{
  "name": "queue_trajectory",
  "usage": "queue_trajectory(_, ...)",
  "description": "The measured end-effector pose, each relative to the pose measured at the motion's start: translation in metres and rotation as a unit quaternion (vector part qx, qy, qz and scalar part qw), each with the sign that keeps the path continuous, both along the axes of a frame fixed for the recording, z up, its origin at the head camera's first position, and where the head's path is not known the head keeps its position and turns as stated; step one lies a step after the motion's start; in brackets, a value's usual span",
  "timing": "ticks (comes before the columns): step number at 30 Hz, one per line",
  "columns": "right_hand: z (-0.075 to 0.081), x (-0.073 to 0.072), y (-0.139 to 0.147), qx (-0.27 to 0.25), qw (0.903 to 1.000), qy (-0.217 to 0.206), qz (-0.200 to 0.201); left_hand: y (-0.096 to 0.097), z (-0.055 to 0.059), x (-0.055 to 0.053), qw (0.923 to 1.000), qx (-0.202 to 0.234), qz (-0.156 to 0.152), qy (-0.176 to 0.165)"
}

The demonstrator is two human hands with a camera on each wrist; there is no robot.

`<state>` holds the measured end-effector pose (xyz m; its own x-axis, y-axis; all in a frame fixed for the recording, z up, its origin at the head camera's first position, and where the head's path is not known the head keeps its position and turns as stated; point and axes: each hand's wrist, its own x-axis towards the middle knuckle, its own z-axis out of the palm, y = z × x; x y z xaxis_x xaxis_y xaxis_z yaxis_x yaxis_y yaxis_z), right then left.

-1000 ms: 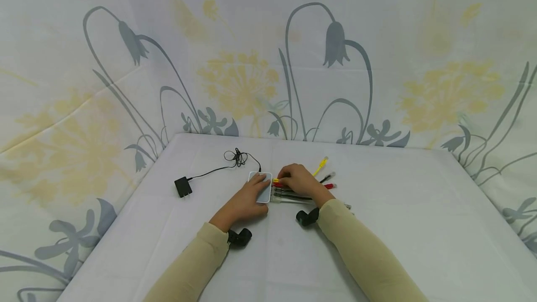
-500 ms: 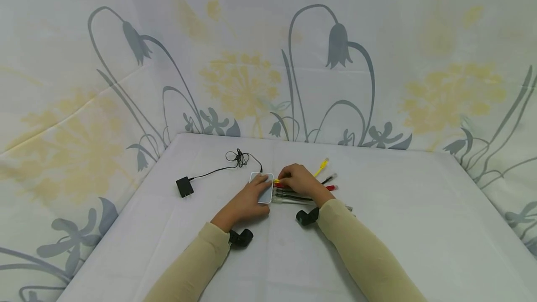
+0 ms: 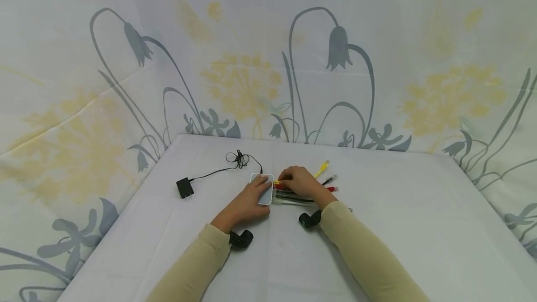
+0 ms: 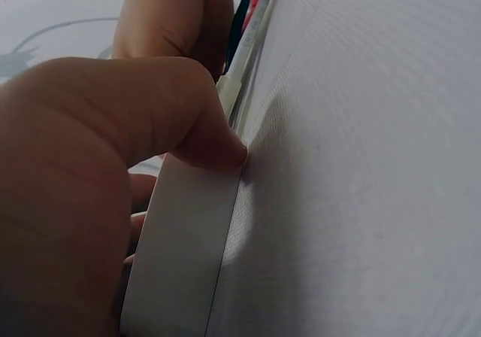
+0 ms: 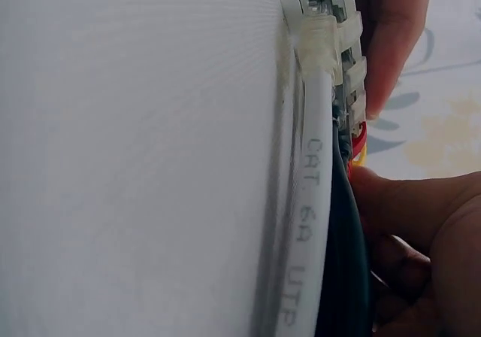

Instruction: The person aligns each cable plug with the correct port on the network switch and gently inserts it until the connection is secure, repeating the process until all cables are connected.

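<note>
A small white network switch (image 3: 266, 196) with a grey top lies mid-table. My left hand (image 3: 246, 201) holds it, fingers across the top; in the left wrist view the bent thumb (image 4: 203, 138) presses its side wall. On the switch's right, my right hand (image 3: 301, 182) pinches the yellow network cable (image 3: 322, 168) near its plug by the ports. Just below lies a red network cable (image 3: 333, 189). A white cable (image 5: 310, 171), printed CAT.6A UTP, sits in an end port in the right wrist view, beside dark cables (image 5: 346, 247). My right fingers hide the yellow plug's tip.
A black power adapter (image 3: 185, 188) lies to the left; its thin cord (image 3: 214, 171) runs through a tangled coil into the switch's far edge. Loose cable ends, including a black one (image 3: 329, 180), point right. Floral cloth (image 3: 268, 59) hangs behind the table.
The head view has shifted slightly. Both hands keep their places on the switch and the yellow network cable; my right wrist has moved very slightly right.
</note>
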<state>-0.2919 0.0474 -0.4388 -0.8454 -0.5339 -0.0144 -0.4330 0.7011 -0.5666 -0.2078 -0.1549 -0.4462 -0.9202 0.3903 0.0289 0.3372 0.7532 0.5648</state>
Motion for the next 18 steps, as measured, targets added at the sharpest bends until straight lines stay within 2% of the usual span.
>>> queue_trajectory(11, 0.015, 0.007, 0.016, 0.024, 0.9994, 0.007, 0.025, -0.005, -0.004, -0.003, 1.0, -0.009, 0.002, -0.002)
queue_trajectory(18, 0.03, 0.018, 0.036, 0.045, 0.9968, 0.059, 0.03, -0.013, -0.002, -0.001, 0.9994, -0.024, 0.016, -0.021)
